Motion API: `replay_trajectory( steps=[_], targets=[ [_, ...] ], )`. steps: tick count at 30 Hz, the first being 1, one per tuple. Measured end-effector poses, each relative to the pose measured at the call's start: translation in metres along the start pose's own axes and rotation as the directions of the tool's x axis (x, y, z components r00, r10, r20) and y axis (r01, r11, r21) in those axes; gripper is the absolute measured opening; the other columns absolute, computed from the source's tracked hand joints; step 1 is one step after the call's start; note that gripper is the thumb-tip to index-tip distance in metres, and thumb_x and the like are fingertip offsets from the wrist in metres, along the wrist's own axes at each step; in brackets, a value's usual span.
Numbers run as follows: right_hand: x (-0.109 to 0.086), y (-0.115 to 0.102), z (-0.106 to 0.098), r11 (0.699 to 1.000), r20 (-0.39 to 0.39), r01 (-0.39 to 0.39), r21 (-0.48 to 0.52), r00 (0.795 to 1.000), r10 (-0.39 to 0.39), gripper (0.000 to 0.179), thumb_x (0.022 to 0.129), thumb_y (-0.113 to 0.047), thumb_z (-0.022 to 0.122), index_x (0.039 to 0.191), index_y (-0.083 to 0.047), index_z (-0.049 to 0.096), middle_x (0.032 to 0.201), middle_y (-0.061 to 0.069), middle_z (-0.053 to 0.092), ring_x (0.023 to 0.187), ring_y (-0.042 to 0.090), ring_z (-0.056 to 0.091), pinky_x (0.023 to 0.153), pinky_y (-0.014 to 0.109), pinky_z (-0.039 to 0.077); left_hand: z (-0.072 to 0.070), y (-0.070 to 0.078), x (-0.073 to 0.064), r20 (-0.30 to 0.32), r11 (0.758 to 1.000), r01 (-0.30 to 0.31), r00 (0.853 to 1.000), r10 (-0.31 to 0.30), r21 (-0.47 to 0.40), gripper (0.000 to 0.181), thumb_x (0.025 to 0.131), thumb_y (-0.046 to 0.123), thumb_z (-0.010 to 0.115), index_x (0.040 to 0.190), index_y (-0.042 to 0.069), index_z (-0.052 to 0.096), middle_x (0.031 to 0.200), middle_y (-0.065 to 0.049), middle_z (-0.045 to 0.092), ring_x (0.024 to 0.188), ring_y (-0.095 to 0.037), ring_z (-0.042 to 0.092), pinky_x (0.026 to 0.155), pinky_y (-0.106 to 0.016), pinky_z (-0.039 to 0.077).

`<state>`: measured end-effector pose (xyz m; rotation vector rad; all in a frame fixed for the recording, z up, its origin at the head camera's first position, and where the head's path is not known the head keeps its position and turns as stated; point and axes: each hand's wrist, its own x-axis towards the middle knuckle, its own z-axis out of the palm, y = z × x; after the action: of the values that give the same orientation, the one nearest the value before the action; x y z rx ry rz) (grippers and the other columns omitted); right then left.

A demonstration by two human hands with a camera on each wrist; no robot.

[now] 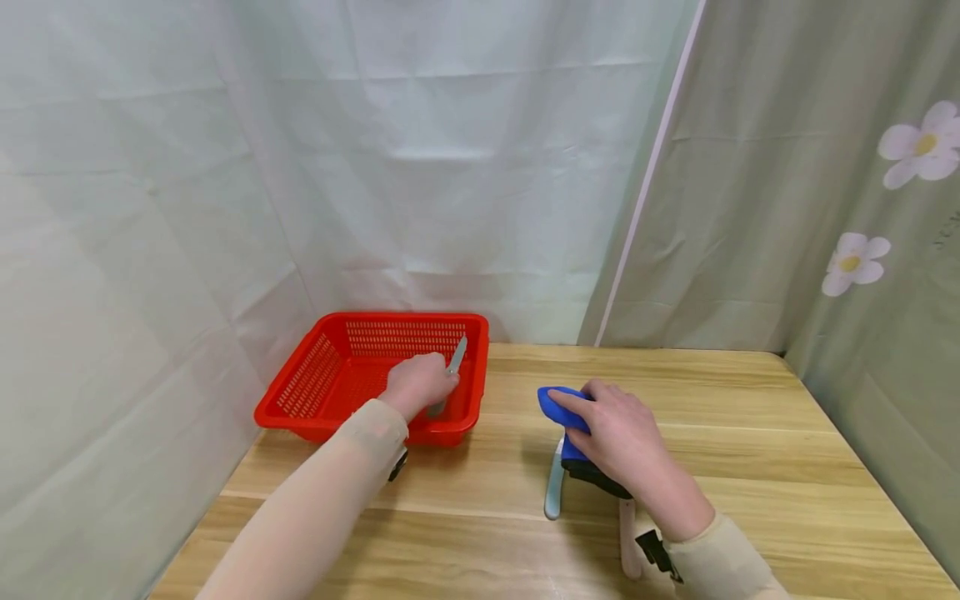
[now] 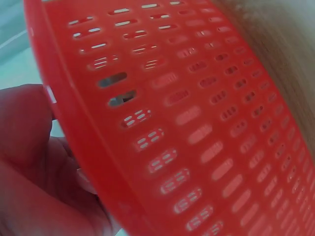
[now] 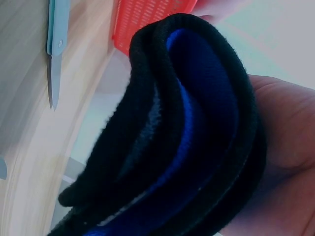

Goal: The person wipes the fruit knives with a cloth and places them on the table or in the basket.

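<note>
My left hand reaches over the right side of the red plastic basket and grips a small knife. Its blade points away from me, toward the back right corner, and the fingers hide its middle. In the left wrist view, the basket's slotted wall covers most of the knife. My right hand pinches a folded blue and black cloth above the table; its thick dark edges show in the right wrist view. Just left of the cloth lies a knife with a light blue handle.
A pink handle lies on the wooden table beneath my right wrist, its other end hidden. Pale curtains hang behind the table and at both sides. The basket stands at the back left.
</note>
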<state>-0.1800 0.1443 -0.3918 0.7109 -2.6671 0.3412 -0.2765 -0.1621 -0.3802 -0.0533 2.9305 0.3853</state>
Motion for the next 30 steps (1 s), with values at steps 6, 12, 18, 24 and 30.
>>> replay_trajectory(
  steps=[6, 12, 18, 24, 30],
  targets=[
    [-0.001, 0.001, 0.003, 1.000, -0.010, 0.009, 0.001, 1.000, -0.008, 0.057, 0.088, -0.016, 0.095, 0.141, -0.024, 0.077, 0.107, 0.011, 0.069, 0.090, 0.028, 0.068, 0.078, 0.050, 0.058, 0.007, 0.000, 0.007, 0.015, 0.999, -0.008, 1.000, 0.008, 0.032, 0.025, 0.103, 0.031, 0.072, 0.090, 0.012, 0.068, 0.075, -0.006, 0.064, 0.070, -0.020, 0.059, 0.070, -0.039, 0.049],
    [-0.003, 0.001, 0.006, 1.000, -0.002, 0.006, 0.005, 1.000, -0.006, 0.056, 0.088, -0.016, 0.095, 0.141, -0.024, 0.078, 0.107, 0.011, 0.070, 0.090, 0.028, 0.068, 0.077, 0.050, 0.059, 0.016, 0.001, 0.014, 0.031, 0.998, 0.004, 0.999, -0.006, 0.063, 0.019, 0.101, 0.026, 0.071, 0.088, 0.012, 0.069, 0.080, -0.006, 0.066, 0.076, -0.022, 0.062, 0.073, -0.042, 0.050],
    [-0.005, 0.001, 0.009, 1.000, 0.001, -0.001, 0.006, 1.000, 0.001, 0.056, 0.087, -0.017, 0.095, 0.140, -0.024, 0.078, 0.107, 0.010, 0.069, 0.090, 0.028, 0.069, 0.076, 0.049, 0.059, 0.019, 0.003, 0.016, 0.059, 0.999, 0.024, 0.998, -0.027, 0.048, 0.013, 0.098, 0.023, 0.072, 0.090, 0.012, 0.071, 0.083, -0.007, 0.068, 0.081, -0.024, 0.063, 0.081, -0.044, 0.052],
    [-0.006, 0.002, 0.010, 1.000, 0.018, -0.025, 0.012, 1.000, 0.025, 0.058, 0.088, -0.017, 0.095, 0.142, -0.025, 0.077, 0.110, 0.011, 0.069, 0.094, 0.029, 0.069, 0.079, 0.050, 0.059, 0.019, 0.008, 0.018, 0.080, 0.997, 0.042, 0.996, -0.048, 0.069, 0.010, 0.095, 0.024, 0.075, 0.094, 0.014, 0.073, 0.086, -0.006, 0.068, 0.085, -0.024, 0.063, 0.085, -0.046, 0.053],
    [-0.006, 0.001, 0.008, 0.999, 0.060, -0.040, 0.008, 0.997, 0.039, 0.059, 0.089, -0.018, 0.094, 0.144, -0.025, 0.075, 0.113, 0.012, 0.069, 0.097, 0.030, 0.069, 0.082, 0.052, 0.059, 0.026, 0.006, 0.026, 0.108, 0.993, 0.068, 0.991, -0.079, 0.096, 0.012, 0.097, 0.026, 0.072, 0.095, 0.015, 0.076, 0.088, -0.006, 0.068, 0.087, -0.024, 0.063, 0.089, -0.047, 0.053]
  ],
)
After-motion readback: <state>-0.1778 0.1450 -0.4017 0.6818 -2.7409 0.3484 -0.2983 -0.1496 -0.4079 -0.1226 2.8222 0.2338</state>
